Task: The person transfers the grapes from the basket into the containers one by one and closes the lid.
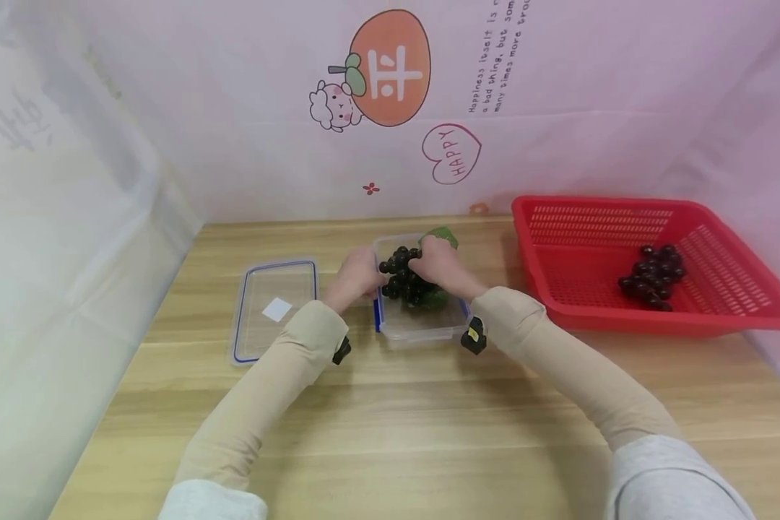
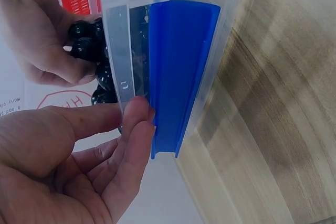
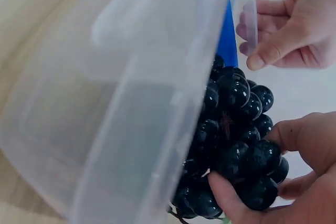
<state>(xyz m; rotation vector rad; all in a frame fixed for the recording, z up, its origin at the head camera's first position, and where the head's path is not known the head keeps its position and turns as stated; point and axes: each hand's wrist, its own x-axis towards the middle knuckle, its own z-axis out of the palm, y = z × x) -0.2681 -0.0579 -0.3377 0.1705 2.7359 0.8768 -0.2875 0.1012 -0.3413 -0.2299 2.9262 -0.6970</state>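
A clear plastic box [image 1: 422, 334] with blue side latches stands on the wooden table. My left hand [image 1: 357, 274] pinches its left rim between thumb and fingers, beside a blue latch flap [image 2: 181, 77] that hangs down. With curled fingers, my right hand [image 1: 443, 266] grips a bunch of dark grapes [image 1: 398, 283] at the box's opening. In the right wrist view the grapes [image 3: 239, 129] look round and glossy, partly hidden by the box wall. Green leaves [image 1: 442, 235] show around the bunch.
The clear lid [image 1: 292, 283] with a blue seal and a white label lies flat to the left. At the right stands a red basket [image 1: 656, 322] with another dark grape bunch [image 1: 653, 274] inside. A printed white cloth [image 1: 266, 166] hangs behind the table.
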